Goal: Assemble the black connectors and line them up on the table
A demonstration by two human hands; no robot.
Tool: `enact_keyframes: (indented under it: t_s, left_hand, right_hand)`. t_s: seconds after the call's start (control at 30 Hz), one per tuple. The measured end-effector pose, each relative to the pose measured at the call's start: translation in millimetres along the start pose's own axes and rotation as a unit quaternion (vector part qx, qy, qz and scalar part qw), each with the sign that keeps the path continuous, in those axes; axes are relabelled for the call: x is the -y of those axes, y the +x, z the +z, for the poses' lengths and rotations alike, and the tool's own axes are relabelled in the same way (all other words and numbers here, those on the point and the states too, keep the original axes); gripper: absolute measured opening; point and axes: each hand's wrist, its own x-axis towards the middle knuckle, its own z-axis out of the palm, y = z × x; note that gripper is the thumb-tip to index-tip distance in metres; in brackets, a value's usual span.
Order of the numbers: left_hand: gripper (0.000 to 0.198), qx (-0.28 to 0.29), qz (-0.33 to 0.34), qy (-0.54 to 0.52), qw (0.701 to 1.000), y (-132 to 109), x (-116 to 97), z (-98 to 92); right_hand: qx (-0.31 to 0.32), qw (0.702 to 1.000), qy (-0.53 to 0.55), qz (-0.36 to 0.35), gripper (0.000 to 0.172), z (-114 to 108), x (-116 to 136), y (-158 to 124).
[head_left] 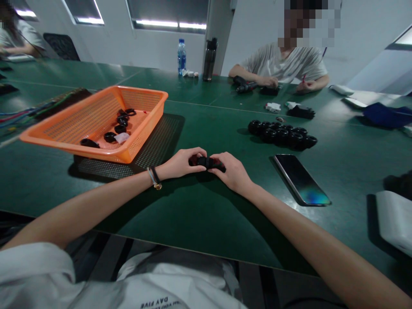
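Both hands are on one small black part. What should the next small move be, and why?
Probably a short twist of the two ends against each other. The left hand and right hand pinch the black part from opposite sides, close to the green table, so neither is free to reach the orange basket or the pile of black parts.

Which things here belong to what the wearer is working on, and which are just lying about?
In hand: small black part, gripped by left hand and right hand; probably the pile of black parts and the orange basket with black rings.
Lying about: phone, water bottle, dark flask, blue cloth.
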Motion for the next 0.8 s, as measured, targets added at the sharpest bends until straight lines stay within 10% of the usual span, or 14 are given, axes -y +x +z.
enact_keyframes:
  t_s: [0.8]
  left_hand:
    - [0.027, 0.003, -0.002, 0.016, 1.000, 0.1, 0.8, -1.2]
  right_hand:
    - [0.033, 0.999, -0.010, 0.030, 0.017, -1.8, 2.2, 1.0]
